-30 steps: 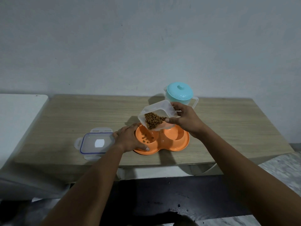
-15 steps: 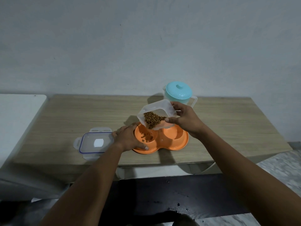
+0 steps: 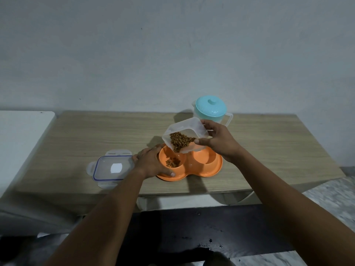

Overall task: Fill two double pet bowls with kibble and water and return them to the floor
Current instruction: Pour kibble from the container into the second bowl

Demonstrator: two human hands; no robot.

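An orange double pet bowl (image 3: pixel 203 172) rests near the front edge of the wooden table (image 3: pixel 86 135). My left hand (image 3: pixel 151 163) grips its left rim and steadies it. My right hand (image 3: pixel 217 140) holds a clear plastic container (image 3: pixel 184 134) tilted over the left well. Brown kibble (image 3: pixel 180 141) slides out of the container, and a small heap of kibble (image 3: pixel 172 162) lies in that well. The right well shows no kibble. A teal lidded jug (image 3: pixel 210 110) stands behind the bowl.
The container's clear lid (image 3: pixel 112 168) with blue seal lies flat on the table left of the bowl. A white surface (image 3: pixel 21 139) adjoins the table's left side. A dark panel and pale floor lie below the front edge.
The container has tipped a little further and more kibble has dropped into the left well. My left hand has stayed on the bowl's rim.
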